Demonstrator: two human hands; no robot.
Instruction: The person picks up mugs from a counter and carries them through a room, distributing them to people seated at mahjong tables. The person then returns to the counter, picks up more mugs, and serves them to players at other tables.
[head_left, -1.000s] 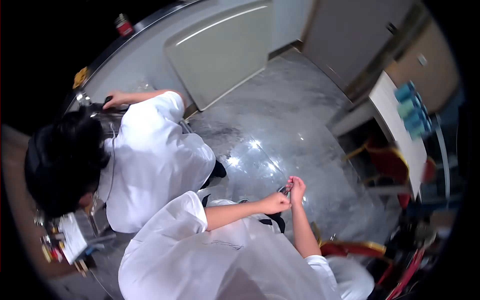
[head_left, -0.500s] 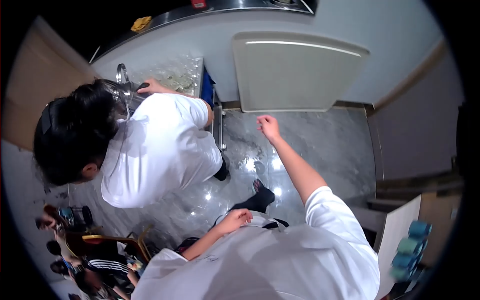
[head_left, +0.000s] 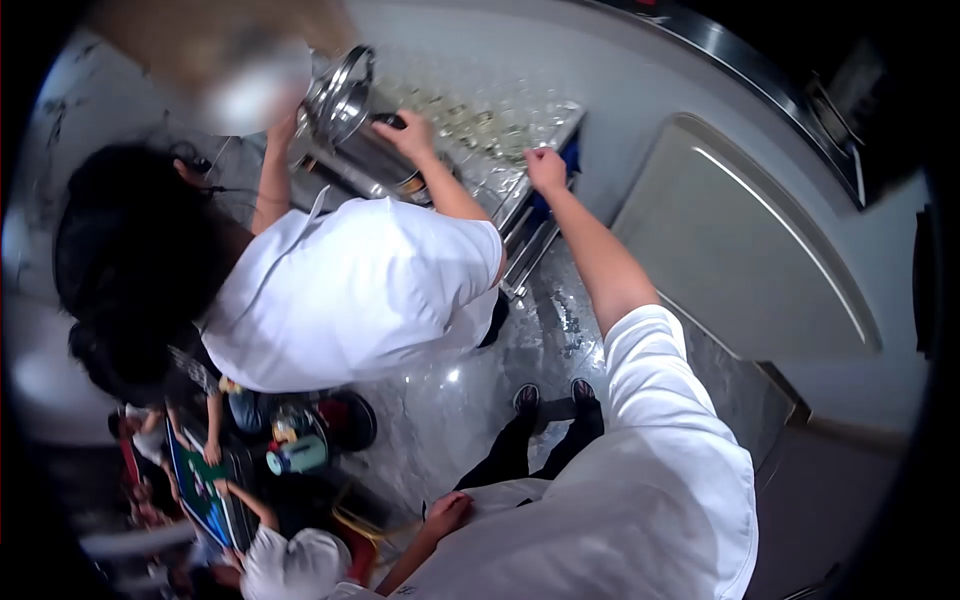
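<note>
The fingers of my right hand (head_left: 546, 172) are curled nearly closed over the surface's (head_left: 572, 124) right edge, beside the clear cups (head_left: 480, 125) standing there; I cannot tell whether they grip anything. A co-worker (head_left: 360, 290) crowds the left, leaving open floor (head_left: 552, 325) below that edge. My right arm stretches forward; my left hand (head_left: 447, 513) rests at my waist, fingers loosely bent, any hold unclear.

Grey marbled floor (head_left: 425, 425) (quite shiny) spreads toward seven o'clock; pale wall (head_left: 640, 95) at one, broad panel (head_left: 740, 240) near three.
</note>
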